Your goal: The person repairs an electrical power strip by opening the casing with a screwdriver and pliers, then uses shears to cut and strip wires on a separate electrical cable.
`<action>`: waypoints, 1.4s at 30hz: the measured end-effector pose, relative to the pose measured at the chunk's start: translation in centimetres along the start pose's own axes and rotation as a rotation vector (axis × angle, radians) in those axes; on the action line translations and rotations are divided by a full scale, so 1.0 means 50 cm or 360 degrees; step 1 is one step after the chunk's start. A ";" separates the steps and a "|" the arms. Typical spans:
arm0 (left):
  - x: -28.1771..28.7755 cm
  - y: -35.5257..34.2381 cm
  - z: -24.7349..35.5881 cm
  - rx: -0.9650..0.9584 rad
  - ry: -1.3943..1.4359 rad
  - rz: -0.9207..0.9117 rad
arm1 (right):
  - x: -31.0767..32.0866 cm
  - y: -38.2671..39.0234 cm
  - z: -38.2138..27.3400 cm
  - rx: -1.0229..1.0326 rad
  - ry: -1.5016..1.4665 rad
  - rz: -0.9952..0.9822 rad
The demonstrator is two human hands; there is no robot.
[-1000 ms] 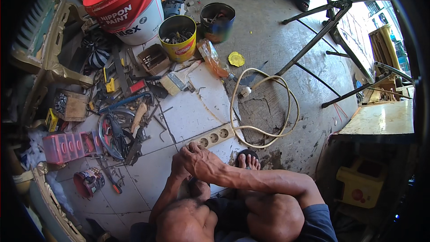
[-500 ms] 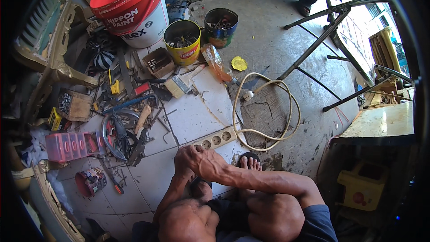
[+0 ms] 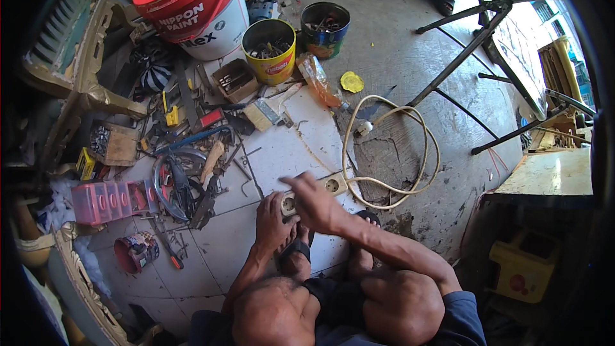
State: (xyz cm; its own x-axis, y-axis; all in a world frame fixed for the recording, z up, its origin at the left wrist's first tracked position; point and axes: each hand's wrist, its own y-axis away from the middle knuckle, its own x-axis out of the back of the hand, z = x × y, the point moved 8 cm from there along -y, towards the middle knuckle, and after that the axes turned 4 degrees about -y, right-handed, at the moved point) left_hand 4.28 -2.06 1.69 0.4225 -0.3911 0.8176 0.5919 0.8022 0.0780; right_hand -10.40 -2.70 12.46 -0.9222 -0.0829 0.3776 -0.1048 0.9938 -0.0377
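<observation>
Item: right hand (image 3: 318,206), since moved apart from the left hand (image 3: 272,223) and raised over the power strip (image 3: 332,185).
Detail: strip slanting across the white tiles (image 3: 186,275), just ahead of the feet, within easy reach of both arms; cord (image 3: 438,152) looped on the concrete to the right, its plug (image 3: 364,128) lying loose, which seems to leave the strip slack enough to handle. Left hand: fingers closed around the near end, apparently to steady it. Right hand: blurred, one finger stretched leftward, the middle sockets hidden beneath; from where I stand, I cannot tell whether it grips anything.
</observation>
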 end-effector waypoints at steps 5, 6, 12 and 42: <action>-0.035 -0.026 0.019 -0.0007 -0.0143 -0.0060 | 0.154 0.009 0.091 -0.0318 0.0640 -0.0033; -0.047 -0.038 0.026 0.0003 -0.0164 -0.0114 | 0.164 0.027 0.133 -0.0454 0.0832 -0.0157; -0.077 -0.054 0.008 0.0080 0.0132 -0.0257 | 0.100 0.130 0.309 -0.0416 0.0557 -0.0240; 0.064 0.095 -0.169 0.0470 -0.0279 0.0504 | 0.186 0.181 0.344 -0.0750 0.0490 0.0403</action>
State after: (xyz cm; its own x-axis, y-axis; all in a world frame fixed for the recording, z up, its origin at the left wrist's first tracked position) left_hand 14.24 -3.31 -0.13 0.4136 -0.0447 0.9094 0.2210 0.9738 -0.0527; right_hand -26.32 4.25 -0.28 -0.7399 0.1151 0.6628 0.3438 0.9116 0.2255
